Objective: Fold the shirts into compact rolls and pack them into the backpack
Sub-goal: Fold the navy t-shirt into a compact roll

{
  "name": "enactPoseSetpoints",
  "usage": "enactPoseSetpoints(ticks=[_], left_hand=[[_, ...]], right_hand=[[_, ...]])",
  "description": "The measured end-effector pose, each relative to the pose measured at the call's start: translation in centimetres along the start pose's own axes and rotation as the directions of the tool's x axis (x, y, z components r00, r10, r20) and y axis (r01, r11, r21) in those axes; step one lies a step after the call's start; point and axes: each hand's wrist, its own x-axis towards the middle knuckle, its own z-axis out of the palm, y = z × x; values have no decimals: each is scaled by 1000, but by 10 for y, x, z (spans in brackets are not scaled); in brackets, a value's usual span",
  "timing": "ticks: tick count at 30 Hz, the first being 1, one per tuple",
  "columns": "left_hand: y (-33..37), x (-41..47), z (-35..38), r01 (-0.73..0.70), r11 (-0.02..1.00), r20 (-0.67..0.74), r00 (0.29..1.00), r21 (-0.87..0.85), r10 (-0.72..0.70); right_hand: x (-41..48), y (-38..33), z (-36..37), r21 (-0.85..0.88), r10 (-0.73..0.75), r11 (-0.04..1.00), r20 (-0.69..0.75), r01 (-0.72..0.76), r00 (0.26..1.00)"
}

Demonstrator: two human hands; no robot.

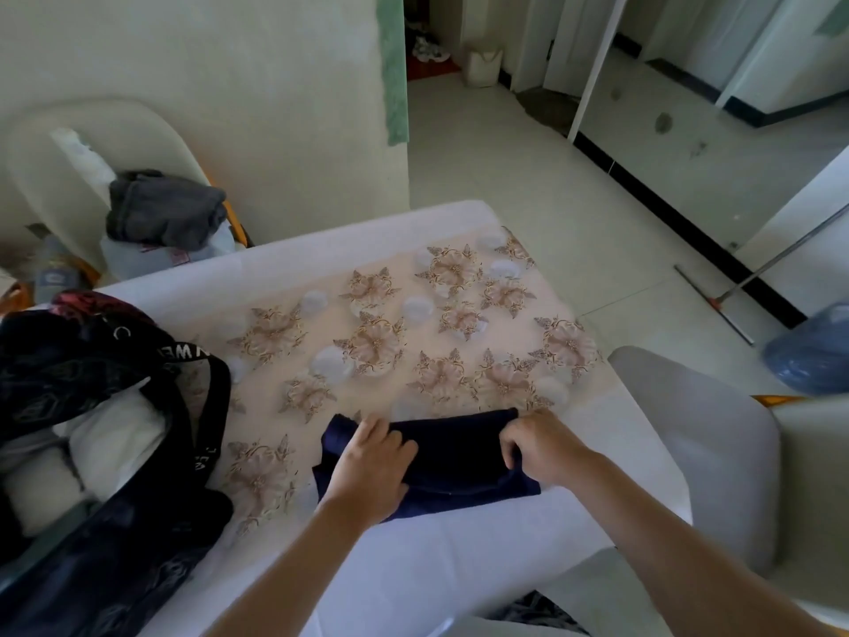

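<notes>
Rolling is the step that is judged to be in hand. A wide desk (pixel 285 264) is seen, covered by a flowery cloth. On its left side an open dark backpack (pixel 105 567) is laid, and white rolls (pixel 110 429) are already tucked inside it. Behind the desk, on a pale chair (pixel 69 144), a pile of grey clothes (pixel 165 209) is kept, so more rolling may be needed later. Near the front edge of the desk, to the right of the backpack and apart from it, the navy shirt (pixel 455 452) is found. It is folded into a long band, and it looks partly rolled up. The left end of the shirt is covered by the left hand (pixel 372 466), with the fingers bent over the fold and the cloth held. The right end is gripped by the right hand (pixel 540 445), with the fingers curled down around the edge. For the next move, the roll should be kept tight and even at both ends. Then it can be lifted and slipped into the backpack beside the white rolls.
</notes>
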Motion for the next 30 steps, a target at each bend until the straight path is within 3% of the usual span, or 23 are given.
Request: enactPoseSetpoints(ticks=[3,5,9,13,16,21,22,24,25,27,29,30], left_hand=[[7,-20,8,228,971,69,970,73,-233],[1,-30,10,255,964,1,967,78,-256],[-23,-35,15,42,999,-83,996,-12,-43],[-26,-44,12,-4,970,-184,982,-244,-42],[-21,-54,17,-45,959,-189,982,-279,-8],[-17,-62,22,1,927,-64,998,-375,-27],[-13,-61,21,-10,942,0,1000,-336,10],[-6,-56,16,-34,969,179,981,-244,79],[-3,-51,12,-55,978,200,975,-201,95],[2,-36,4,-98,980,84,990,-173,114],[3,-20,7,-60,958,-161,987,-279,15],[2,-15,9,-7,951,-210,976,-310,-61]], right_hand=[[-7,-4,15,-124,-4,992,-19,1,1000],[-9,-13,18,-151,32,988,-28,-35,999],[-5,-33,20,-286,56,957,8,-52,998],[-4,-38,32,-322,-15,947,-12,10,1000],[-4,-32,37,-360,-68,933,-129,17,989],[-15,-17,25,-270,-156,961,-341,63,927],[-17,-17,24,-288,-149,956,-311,56,939],[-22,-19,26,-374,-99,926,-117,48,988],[-24,-21,26,-399,-44,917,-47,21,998],[-23,-29,26,-419,36,907,-28,-45,999],[-16,-40,29,-417,-70,909,-177,-11,982],[-10,-44,31,-407,-133,913,-251,20,959]])
